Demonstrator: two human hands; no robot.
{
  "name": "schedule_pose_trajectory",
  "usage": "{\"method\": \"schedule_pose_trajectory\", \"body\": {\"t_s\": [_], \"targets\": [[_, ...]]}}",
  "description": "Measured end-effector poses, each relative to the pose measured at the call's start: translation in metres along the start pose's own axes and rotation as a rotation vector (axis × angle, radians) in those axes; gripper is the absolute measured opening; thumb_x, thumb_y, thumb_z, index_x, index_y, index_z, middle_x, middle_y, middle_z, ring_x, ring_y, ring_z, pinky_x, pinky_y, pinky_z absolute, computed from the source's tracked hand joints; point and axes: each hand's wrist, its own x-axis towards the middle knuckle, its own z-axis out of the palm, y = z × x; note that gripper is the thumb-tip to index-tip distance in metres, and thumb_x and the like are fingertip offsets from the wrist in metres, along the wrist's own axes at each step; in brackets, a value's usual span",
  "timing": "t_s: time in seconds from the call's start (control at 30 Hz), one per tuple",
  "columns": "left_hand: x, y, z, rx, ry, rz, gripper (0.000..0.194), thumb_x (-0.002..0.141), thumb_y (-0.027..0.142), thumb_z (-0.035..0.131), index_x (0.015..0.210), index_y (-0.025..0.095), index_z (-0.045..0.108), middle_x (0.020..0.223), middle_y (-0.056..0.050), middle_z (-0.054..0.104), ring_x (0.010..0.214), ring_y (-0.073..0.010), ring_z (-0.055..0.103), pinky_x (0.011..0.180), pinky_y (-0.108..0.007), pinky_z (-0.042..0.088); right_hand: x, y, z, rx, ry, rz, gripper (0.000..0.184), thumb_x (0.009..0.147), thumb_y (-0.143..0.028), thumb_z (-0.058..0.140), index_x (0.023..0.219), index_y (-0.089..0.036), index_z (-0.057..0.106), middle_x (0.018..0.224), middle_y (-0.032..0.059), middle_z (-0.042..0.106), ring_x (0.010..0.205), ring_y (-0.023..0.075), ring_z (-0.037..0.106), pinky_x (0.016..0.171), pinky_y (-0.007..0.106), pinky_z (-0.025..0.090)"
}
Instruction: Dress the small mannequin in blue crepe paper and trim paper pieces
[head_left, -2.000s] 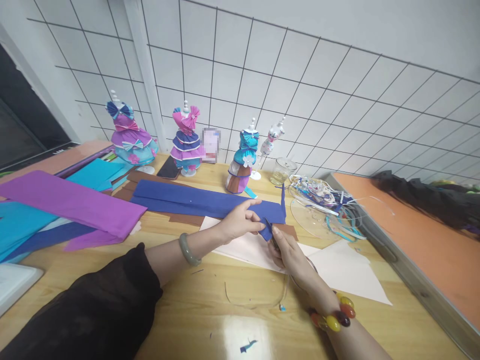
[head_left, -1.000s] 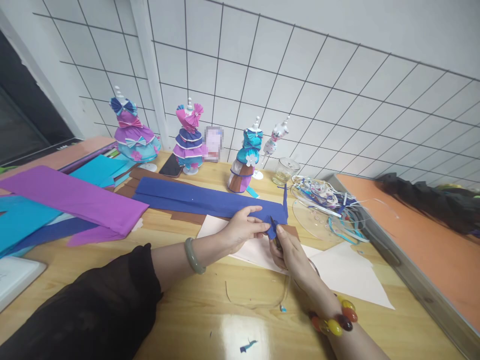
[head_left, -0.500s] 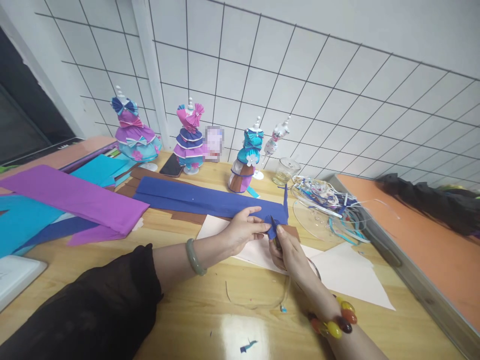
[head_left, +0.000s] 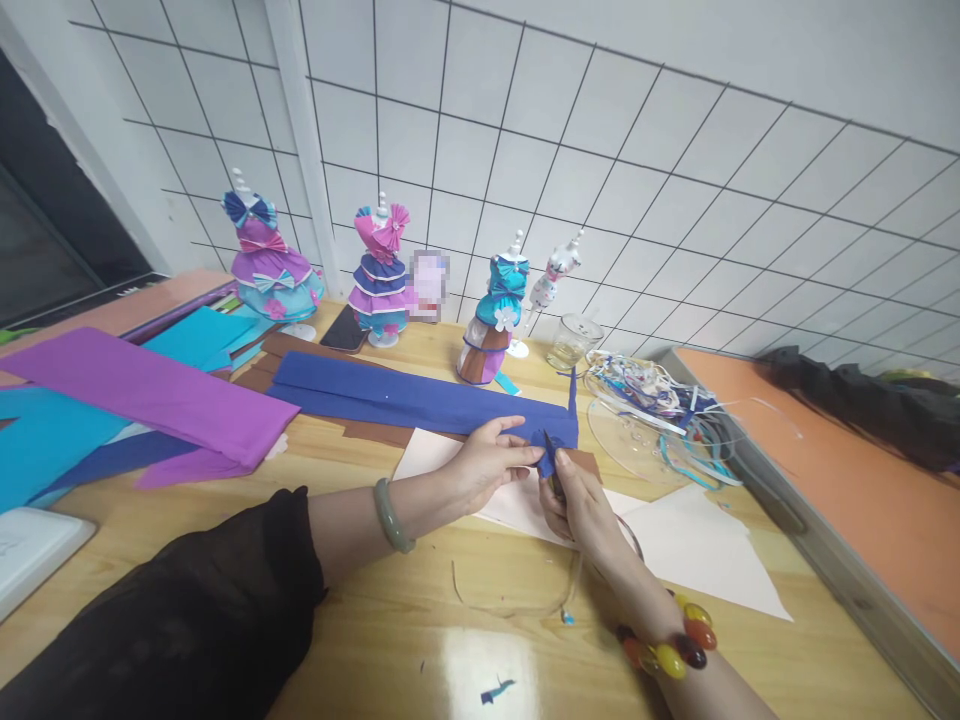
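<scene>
My left hand (head_left: 486,465) reaches in from the left and pinches a small piece of blue crepe paper (head_left: 544,464) between thumb and fingertips. A pair of small dark scissors (head_left: 550,446) is in my right hand (head_left: 583,508), with the blades against that blue piece; its handles are mostly hidden by my fingers. Behind both hands lies a long folded strip of blue crepe paper (head_left: 405,395), on top of brown paper (head_left: 367,433). White paper sheets (head_left: 697,540) lie under and to the right of my hands.
Dressed miniature mannequins (head_left: 381,275) stand along the back beside a phone (head_left: 345,328) and a glass cup (head_left: 574,342). Tangled scraps (head_left: 649,390) are at the right, near an orange board (head_left: 847,480). Purple crepe paper (head_left: 165,395) lies left; a cord (head_left: 510,608) lies in front.
Both hands stay almost in place. The scissors' blades and the small blue piece have shifted very slightly against each other.
</scene>
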Motion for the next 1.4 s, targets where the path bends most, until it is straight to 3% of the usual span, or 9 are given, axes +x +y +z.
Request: {"method": "schedule_pose_trajectory", "body": {"t_s": [0.93, 1.4], "targets": [[-0.0012, 0.0011, 0.0014, -0.025, 0.002, -0.053, 0.055, 0.072, 0.008, 0.068, 0.121, 0.017, 0.045, 0.090, -0.008, 0.063, 0.086, -0.0131, 0.059, 0.082, -0.031, 0.042, 0.0005, -0.0015, 0.0015, 0.065, -0.011, 0.010, 0.056, 0.086, -0.063, 0.034, 0.049, -0.021, 0.033, 0.038, -0.0073, 0.027, 0.029, 0.0053, 0.025, 0.032, 0.021, 0.017], [0.0030, -0.0022, -0.0025, -0.009, -0.047, -0.022, 0.054, 0.066, 0.010, 0.073, 0.115, 0.018, 0.051, 0.092, -0.006, 0.062, 0.085, -0.0126, 0.059, 0.082, -0.031, 0.043, -0.0006, 0.0016, -0.0033, 0.050, 0.001, 0.023, 0.052, 0.087, -0.063, 0.034, 0.056, -0.021, 0.033, 0.043, -0.0086, 0.026, 0.033, 0.0044, 0.023, 0.033, 0.019, 0.017]]}}
